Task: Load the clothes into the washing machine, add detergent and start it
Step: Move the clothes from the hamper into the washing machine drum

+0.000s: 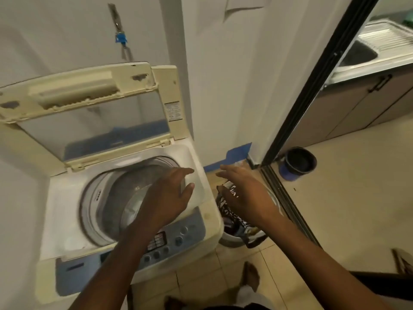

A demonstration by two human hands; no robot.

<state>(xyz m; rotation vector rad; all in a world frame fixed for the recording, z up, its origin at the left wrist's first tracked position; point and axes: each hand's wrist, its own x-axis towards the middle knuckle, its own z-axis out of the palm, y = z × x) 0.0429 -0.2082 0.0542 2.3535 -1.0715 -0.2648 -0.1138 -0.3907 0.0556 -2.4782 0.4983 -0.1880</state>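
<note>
— White walls and a tiled floor (335,198). Where is the washer (125,198)?
— At left, lid (89,113) up, drum (125,198) seems empty; it is blurred.
— And the clothes (232,215)?
— In a basket (232,239) on the floor, just beside the washer.
— The hands?
— Left hand (167,195) spread above the drum, holding nothing. Right hand (243,193) spread above the clothes, also holding nothing.

The yellowed cream plastic washing machine (207,218) looks matt and scuffed, with a smooth clear lid window (93,121). Its grey metal drum (111,198) shines. Dark patterned cloth (230,213) fills a basket; glossy beige floor tiles (346,198) surround it.
</note>
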